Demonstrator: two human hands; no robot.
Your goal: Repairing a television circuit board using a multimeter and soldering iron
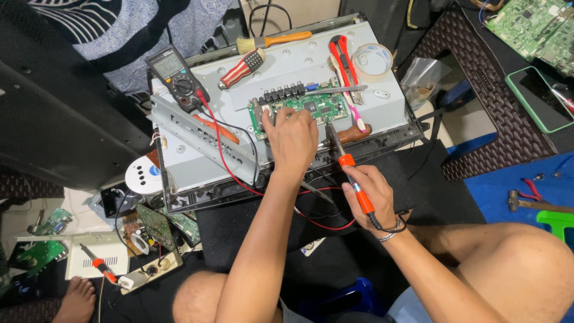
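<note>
My left hand (292, 139) rests on the near edge of a green circuit board (317, 106) mounted on a grey metal chassis (287, 66), fingers curled down onto the board. What it pinches, if anything, is hidden. My right hand (369, 198) grips an orange-handled soldering iron (353, 179), its metal tip pointing up toward the board just right of my left hand. A black multimeter (177, 76) lies at the chassis's left corner, with red and black leads (224, 161) trailing toward me.
On the chassis lie a brush (272, 42), a striped-handle screwdriver (242, 67), a red utility knife (342, 57), a tape roll (372, 60) and a toothbrush. Loose circuit boards and a second iron (98, 266) clutter the floor left. A brown stool (478, 90) stands right.
</note>
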